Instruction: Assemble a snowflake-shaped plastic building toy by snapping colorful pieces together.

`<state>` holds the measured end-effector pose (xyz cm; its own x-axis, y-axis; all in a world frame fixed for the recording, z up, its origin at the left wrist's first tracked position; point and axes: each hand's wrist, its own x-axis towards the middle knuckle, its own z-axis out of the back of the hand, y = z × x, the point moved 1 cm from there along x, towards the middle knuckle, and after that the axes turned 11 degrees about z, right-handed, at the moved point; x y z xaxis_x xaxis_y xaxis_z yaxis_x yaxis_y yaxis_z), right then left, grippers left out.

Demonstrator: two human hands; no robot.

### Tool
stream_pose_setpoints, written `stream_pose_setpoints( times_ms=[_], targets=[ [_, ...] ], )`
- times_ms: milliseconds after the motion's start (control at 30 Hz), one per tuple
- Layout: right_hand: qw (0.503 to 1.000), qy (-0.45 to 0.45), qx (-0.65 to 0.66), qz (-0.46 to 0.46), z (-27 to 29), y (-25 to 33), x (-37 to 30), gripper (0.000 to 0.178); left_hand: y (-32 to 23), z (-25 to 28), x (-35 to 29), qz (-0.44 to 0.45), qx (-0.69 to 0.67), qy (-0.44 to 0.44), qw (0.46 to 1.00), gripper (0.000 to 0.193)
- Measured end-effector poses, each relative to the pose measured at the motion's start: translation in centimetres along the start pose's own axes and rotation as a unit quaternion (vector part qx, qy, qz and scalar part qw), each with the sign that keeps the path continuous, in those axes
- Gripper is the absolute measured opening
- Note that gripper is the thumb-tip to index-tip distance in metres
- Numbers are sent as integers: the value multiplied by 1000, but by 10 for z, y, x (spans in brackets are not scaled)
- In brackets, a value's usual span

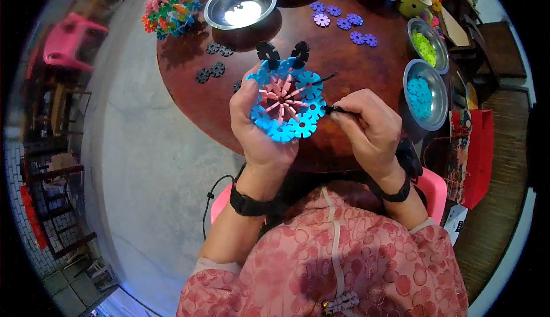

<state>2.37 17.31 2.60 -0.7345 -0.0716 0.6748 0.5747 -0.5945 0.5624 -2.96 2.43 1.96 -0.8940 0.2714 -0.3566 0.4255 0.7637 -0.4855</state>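
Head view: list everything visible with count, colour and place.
Table: one, brown, centre
Ring: one, blue with pink centre, above table
Bowls: five, silver, table's far and right sides
Cup: one, yellow, far right
Flower clusters: several, multicoloured, far left and far right
Loose discs: several, purple, far middle; black, left
Chairs: two, pink, left and under person
Bag: one, red, right
Floor: one, grey, left
Wristbands: two, black, wrists
Top: one, pink, torso
Left hand: one, bare, holding ring
Right hand: one, bare, pinching black piece

No readable text; marks on white card [454, 223] too small
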Motion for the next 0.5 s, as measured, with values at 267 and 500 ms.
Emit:
stream_pose_setpoints(
  times_ms=[267, 500],
  targets=[
    [1000, -4, -2, 18, -9, 0, 0, 15, 0, 1, -2, -21, 24, 50, 998, 45],
    [998, 52, -18, 10, 11, -20, 19, 14, -9, 18, 24, -86, 204, 81, 972, 44]
  ],
)
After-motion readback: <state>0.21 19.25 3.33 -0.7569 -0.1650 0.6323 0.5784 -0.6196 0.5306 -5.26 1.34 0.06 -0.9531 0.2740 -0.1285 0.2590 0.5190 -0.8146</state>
